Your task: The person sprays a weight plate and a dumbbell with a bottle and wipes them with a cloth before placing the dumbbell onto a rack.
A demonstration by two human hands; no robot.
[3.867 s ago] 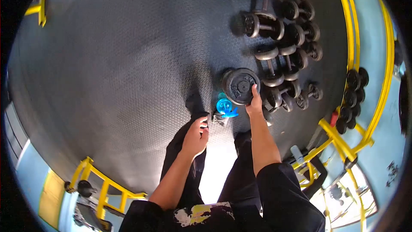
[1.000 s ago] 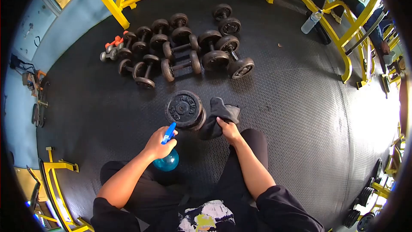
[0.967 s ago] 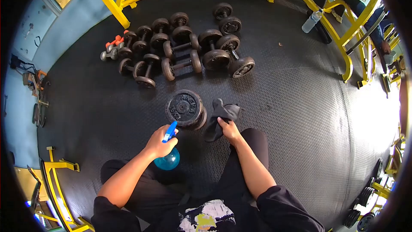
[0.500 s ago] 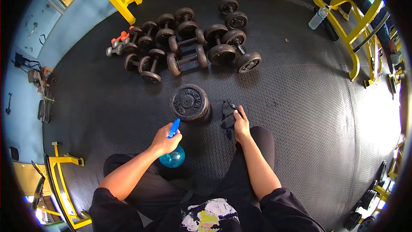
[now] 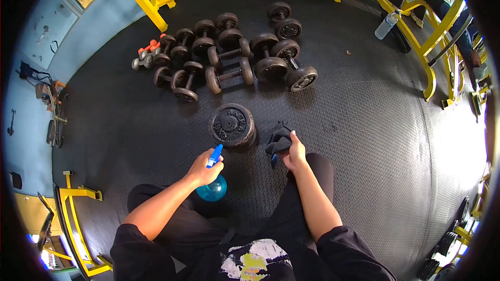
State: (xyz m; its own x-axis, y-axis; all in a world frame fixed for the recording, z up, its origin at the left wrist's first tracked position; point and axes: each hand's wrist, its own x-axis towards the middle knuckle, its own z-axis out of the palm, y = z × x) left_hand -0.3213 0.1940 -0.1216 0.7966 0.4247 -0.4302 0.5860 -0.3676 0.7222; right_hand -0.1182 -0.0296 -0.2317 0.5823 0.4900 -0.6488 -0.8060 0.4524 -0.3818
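Observation:
My left hand (image 5: 205, 168) is wrapped round the neck of a spray bottle (image 5: 212, 189) with a blue trigger head and a see-through teal body. Its nozzle points toward a dumbbell (image 5: 230, 125) that stands on end on the floor, its round plate with raised lettering facing up. Right of that dumbbell, my right hand (image 5: 295, 154) grips a crumpled dark cloth (image 5: 279, 139), a bit of blue showing at its lower edge. The cloth is apart from the dumbbell.
Several dark dumbbells (image 5: 229, 75) lie in rows beyond, with small orange and grey ones at their left. A yellow frame (image 5: 146, 0) stands at the back. On the right, a water bottle (image 5: 386, 25) leans by a yellow bench frame (image 5: 428, 73). Another yellow frame (image 5: 78, 194) is at left.
The cloth has shifted and bunched differently in my right hand, which has turned slightly. My left hand holds the spray bottle almost as before. The view has tipped a little.

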